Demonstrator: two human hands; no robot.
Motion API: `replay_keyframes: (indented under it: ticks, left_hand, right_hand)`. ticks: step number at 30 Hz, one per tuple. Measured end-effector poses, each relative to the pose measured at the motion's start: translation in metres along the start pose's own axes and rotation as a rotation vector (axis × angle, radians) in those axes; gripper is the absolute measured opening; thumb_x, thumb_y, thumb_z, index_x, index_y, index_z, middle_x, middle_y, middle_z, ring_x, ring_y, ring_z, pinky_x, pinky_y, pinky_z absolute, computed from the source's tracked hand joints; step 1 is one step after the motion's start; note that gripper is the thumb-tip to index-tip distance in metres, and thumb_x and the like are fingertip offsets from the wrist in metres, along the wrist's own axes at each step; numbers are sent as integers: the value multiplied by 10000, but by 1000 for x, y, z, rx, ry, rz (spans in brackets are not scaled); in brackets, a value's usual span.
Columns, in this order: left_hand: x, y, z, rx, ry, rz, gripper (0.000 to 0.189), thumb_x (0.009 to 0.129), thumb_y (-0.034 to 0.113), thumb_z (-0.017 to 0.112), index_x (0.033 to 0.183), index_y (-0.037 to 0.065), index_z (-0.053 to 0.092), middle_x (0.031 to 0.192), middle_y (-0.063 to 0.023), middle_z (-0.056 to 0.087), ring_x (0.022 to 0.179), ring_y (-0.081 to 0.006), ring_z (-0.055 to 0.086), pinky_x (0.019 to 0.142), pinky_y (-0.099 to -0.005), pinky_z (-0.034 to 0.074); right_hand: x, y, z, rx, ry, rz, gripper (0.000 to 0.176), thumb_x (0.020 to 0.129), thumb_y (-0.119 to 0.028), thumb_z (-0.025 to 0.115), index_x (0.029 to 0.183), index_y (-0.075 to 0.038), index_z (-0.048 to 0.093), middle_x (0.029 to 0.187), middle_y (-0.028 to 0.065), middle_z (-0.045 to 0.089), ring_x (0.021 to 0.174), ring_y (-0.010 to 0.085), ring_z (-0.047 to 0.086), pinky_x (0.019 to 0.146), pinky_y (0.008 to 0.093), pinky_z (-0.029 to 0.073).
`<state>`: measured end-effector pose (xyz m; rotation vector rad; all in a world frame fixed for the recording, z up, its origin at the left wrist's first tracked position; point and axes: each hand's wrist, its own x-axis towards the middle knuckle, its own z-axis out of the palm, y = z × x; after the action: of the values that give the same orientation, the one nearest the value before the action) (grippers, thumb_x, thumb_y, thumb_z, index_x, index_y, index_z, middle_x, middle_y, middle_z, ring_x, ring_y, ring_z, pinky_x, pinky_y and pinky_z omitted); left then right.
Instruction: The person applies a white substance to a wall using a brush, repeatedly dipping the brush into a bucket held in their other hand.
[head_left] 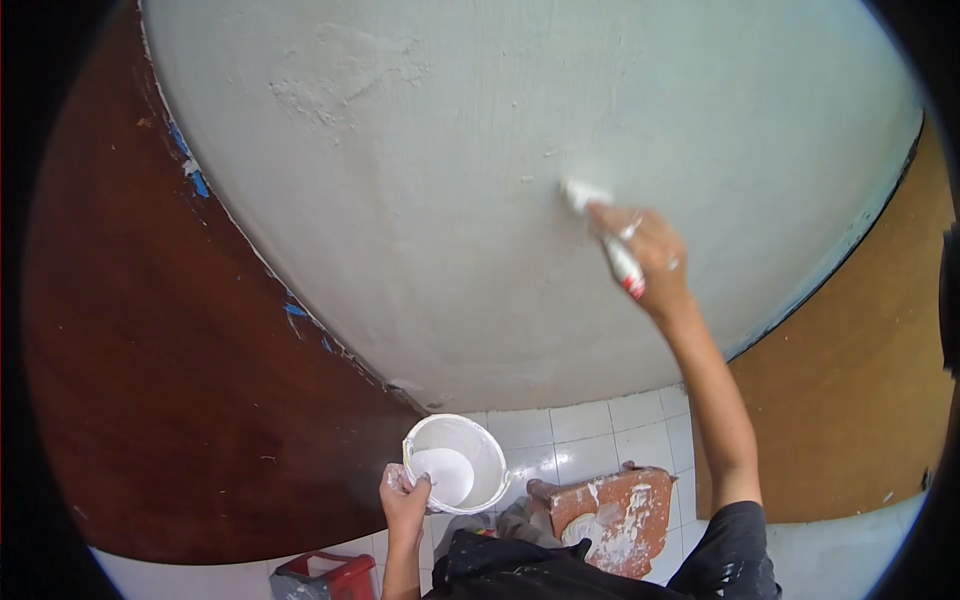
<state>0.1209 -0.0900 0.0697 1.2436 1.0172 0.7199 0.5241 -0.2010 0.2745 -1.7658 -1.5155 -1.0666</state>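
My right hand (pixel 648 250), spotted with white paint, is closed around the handle of a paintbrush (pixel 627 268). The white-coated bristles meet the pale wall (pixel 450 250) a little right of its middle, slightly blurred by motion. Lower down, my left hand (pixel 405 500) grips the near left rim of a white bucket (pixel 488 465), fingers hooked over the edge. White paint (pixel 445 477) lies in the bottom of the bucket, which is tilted towards me.
A dark brown wooden panel (pixel 200 400) borders the wall on the left, a lighter brown panel (pixel 850 400) on the right. On the tiled floor (pixel 585 430) stands a paint-splattered reddish stool (pixel 640 520) by my feet. A red and grey container (pixel 325 577) sits at the lower left.
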Motion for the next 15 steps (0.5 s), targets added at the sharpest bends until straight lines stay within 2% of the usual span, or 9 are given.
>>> replay_keyframes:
  ticks: [4,5,6,9,11,14,15]
  left_hand:
    - [6,-14,-13,8,-18,-24,189,817,-74,639,881,58,520,802,14,526,703,-61,499,628,-227,420]
    - [8,-16,-16,10,-21,-39,182,821,-78,632,891,52,526,820,3,540,727,-67,515,654,-230,433]
    - [10,-17,-20,13,-24,-52,175,825,-81,625,901,46,532,837,-8,555,751,-73,532,681,-234,446]
    - [15,-27,-26,64,-5,-81,211,811,-82,654,869,65,513,781,21,514,688,-58,487,610,-230,417]
    - [21,-30,-26,86,-14,-62,213,810,-88,654,867,62,512,782,18,519,692,-59,492,609,-229,418]
    - [28,-44,-34,105,-23,-66,213,815,-92,657,863,56,512,786,12,532,690,-56,498,603,-221,415]
    - [30,-47,-37,93,-30,-66,215,816,-92,659,862,56,511,787,12,533,689,-54,497,603,-219,413]
  right_hand:
    - [19,-5,-1,-182,176,-5,455,768,-35,729,1212,-124,689,1102,73,728,869,273,680,776,372,548]
    - [1,-7,9,-164,144,-9,440,792,-48,705,1222,-140,690,1139,65,723,885,269,685,790,370,551]
    - [-27,-9,26,-157,101,6,424,808,-60,690,1223,-148,691,1152,60,721,891,271,686,797,369,553]
    - [-142,-26,87,-73,-42,88,398,834,-80,651,1222,-162,691,1181,46,714,928,261,694,826,368,557]
    - [-215,-40,126,-26,-177,143,422,820,-70,650,1230,-164,687,1192,40,711,954,237,699,835,362,555]
    - [-269,-41,154,41,-282,167,416,827,-77,645,1232,-166,685,1205,42,707,962,222,699,828,362,554]
    - [-270,-38,153,102,-246,180,389,842,-95,650,1223,-163,688,1201,49,708,946,228,699,806,366,551]
